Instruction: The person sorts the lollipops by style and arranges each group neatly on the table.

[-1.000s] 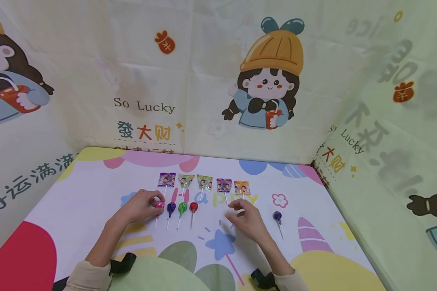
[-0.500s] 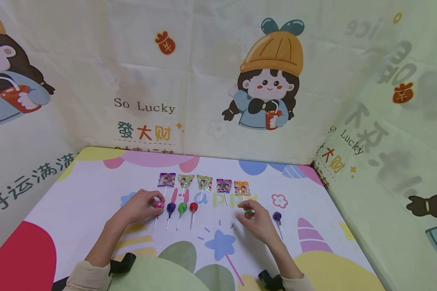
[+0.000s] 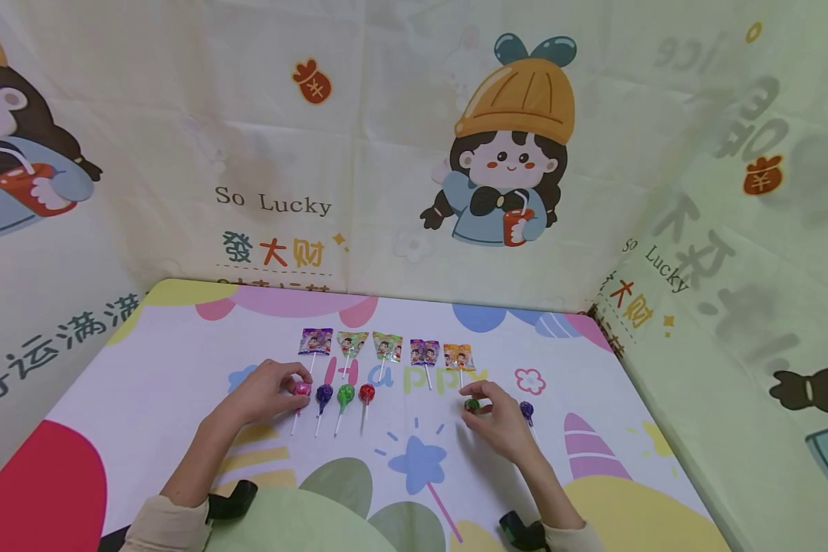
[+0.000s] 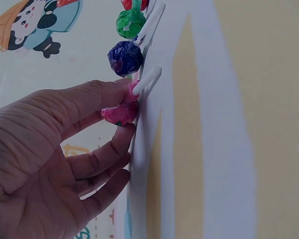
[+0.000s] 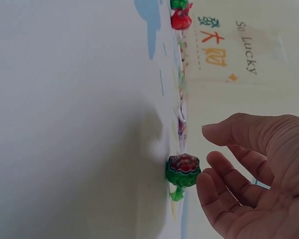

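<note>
My left hand (image 3: pixel 269 389) pinches a pink lollipop (image 4: pixel 120 110) between thumb and fingers at the left end of a row, its white stick lying toward me. Right of it lie a dark purple lollipop (image 3: pixel 324 394), a green lollipop (image 3: pixel 346 394) and a red lollipop (image 3: pixel 367 392). Over on the right, my right hand (image 3: pixel 500 422) has its fingers loosely bent around a green-wrapped lollipop (image 5: pixel 183 170). In the right wrist view the thumb is apart from this lollipop, while a fingertip is close to it; contact is unclear. Its stick is hidden.
Behind the row lie several bagged lollipops, from a purple packet (image 3: pixel 317 340) to an orange packet (image 3: pixel 458 356). Another purple lollipop (image 3: pixel 527 411) lies just right of my right hand, its stick partly covered. A printed cloth (image 3: pixel 386 153) hangs behind the table (image 3: pixel 214 345).
My right hand has moved to the right, and the green-wrapped lollipop has come into view by its fingers. The left hand and the row have stayed put.
</note>
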A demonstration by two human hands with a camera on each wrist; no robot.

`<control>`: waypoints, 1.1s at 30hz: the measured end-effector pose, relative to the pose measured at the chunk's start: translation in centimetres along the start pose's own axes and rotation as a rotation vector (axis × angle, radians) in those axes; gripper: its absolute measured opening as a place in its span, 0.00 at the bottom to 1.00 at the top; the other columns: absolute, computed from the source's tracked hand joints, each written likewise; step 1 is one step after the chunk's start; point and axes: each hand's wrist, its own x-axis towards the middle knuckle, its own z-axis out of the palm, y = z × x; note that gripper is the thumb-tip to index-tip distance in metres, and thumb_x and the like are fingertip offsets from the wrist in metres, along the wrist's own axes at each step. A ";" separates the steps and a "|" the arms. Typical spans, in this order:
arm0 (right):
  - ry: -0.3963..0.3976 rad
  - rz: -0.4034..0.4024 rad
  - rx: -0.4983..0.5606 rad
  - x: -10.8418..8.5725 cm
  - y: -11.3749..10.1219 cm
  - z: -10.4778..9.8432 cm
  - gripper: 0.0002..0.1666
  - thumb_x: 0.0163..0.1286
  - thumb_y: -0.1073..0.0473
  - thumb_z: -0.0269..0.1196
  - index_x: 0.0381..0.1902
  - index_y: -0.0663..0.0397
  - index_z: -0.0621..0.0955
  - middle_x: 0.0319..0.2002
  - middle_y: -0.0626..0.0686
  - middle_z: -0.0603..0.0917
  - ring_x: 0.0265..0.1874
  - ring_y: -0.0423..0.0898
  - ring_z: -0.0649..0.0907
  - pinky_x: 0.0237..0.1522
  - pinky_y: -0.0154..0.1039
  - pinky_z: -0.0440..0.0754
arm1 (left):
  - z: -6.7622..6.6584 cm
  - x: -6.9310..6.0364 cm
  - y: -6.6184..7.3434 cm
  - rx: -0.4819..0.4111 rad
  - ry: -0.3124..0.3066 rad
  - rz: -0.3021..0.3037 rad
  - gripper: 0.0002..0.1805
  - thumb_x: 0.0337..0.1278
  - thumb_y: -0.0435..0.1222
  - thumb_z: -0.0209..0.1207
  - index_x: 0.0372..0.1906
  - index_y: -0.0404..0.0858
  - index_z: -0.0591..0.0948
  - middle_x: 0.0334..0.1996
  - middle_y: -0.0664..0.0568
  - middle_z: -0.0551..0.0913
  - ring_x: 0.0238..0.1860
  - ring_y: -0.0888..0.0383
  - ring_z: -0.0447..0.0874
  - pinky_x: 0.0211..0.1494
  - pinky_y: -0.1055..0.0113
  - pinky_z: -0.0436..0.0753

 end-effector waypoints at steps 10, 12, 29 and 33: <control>-0.066 0.005 -0.050 0.1 0.8 -0.4 0.22 0.58 0.77 0.68 0.47 0.53 0.84 0.48 0.50 0.86 0.50 0.51 0.81 0.53 0.50 0.85 | 0.0 0.0 0.0 -0.003 0.004 0.016 0.15 0.56 0.41 0.73 0.47 0.46 0.84 0.32 0.55 0.79 0.45 0.50 0.70 0.49 0.53 0.74; -0.081 -0.011 -0.066 0.2 1.0 -0.4 0.21 0.59 0.77 0.68 0.47 0.53 0.84 0.48 0.50 0.86 0.50 0.51 0.81 0.53 0.50 0.85 | 0.0 0.0 0.0 -0.003 0.003 0.014 0.15 0.56 0.41 0.73 0.47 0.46 0.84 0.32 0.55 0.79 0.45 0.50 0.70 0.49 0.53 0.75; -0.143 -0.136 -0.235 0.9 1.5 -0.7 0.17 0.62 0.74 0.69 0.45 0.51 0.86 0.43 0.47 0.87 0.38 0.45 0.77 0.38 0.35 0.80 | -0.1 -0.1 0.1 -0.007 -0.004 0.020 0.14 0.56 0.41 0.73 0.47 0.46 0.84 0.34 0.54 0.79 0.45 0.50 0.71 0.50 0.51 0.76; -0.149 -0.178 -0.279 0.9 1.3 -0.8 0.14 0.62 0.72 0.71 0.44 0.52 0.86 0.40 0.46 0.86 0.37 0.45 0.76 0.36 0.34 0.78 | -0.2 0.0 0.1 -0.010 -0.006 0.019 0.15 0.56 0.41 0.73 0.47 0.45 0.84 0.34 0.54 0.79 0.44 0.51 0.71 0.50 0.51 0.77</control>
